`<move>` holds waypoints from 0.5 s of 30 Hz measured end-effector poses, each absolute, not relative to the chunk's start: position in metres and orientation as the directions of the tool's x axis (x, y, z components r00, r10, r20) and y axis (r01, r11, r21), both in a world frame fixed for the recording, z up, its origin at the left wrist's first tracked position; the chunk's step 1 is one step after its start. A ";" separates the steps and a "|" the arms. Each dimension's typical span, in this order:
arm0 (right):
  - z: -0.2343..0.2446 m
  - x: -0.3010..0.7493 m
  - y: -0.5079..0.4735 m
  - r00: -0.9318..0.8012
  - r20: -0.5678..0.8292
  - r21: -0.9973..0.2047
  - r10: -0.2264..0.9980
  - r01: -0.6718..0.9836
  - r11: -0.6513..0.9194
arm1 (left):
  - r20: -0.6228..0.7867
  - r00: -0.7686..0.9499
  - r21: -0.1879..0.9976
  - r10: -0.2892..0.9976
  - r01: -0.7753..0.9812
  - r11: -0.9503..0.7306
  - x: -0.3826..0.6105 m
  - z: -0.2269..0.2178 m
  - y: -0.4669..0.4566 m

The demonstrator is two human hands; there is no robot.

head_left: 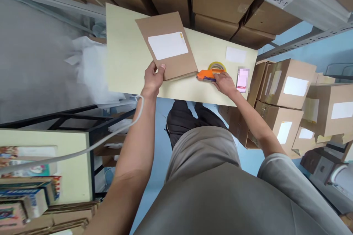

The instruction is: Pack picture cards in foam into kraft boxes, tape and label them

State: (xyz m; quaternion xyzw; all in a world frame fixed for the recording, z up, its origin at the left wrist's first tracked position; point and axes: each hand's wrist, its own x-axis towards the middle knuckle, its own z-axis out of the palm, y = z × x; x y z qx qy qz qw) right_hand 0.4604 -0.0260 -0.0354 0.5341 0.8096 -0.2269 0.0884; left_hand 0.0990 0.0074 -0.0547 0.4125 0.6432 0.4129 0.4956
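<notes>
Left hand (154, 78): grasping the near left corner of the flat box, with the thumb on top.
Flat box (180, 67): over the middle of the table (124, 69), turned somewhat at an angle; cannot tell if fully resting or slightly raised.
White label (167, 46): attached on the upper face of the flat box, with a small yellow mark in one corner.
Right hand (224, 81): closed around the handle of the tape dispenser.
Tape dispenser (204, 75): orange, with front end just beside the near right corner of the flat box; contact not certain.
Tape roll (213, 65): at the far side of the tape dispenser, partly covered.
Phone (242, 81): on the table, to the right of the right hand.
White paper (235, 54): lying flat, farther away than the phone.
Cartons (288, 84): piled beside the right end of the table.
</notes>
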 end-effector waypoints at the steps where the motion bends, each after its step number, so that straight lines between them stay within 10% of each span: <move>1: -0.036 0.463 -0.032 -0.425 -0.380 -0.275 0.821 0.900 0.338 | -0.301 -0.137 0.942 0.944 0.114 0.317 0.096 -0.055 0.008; 15: -0.025 0.466 -0.026 -0.476 -0.419 -0.148 0.773 0.876 0.459 | -0.290 -0.007 0.923 0.957 0.260 0.282 0.087 -0.070 0.017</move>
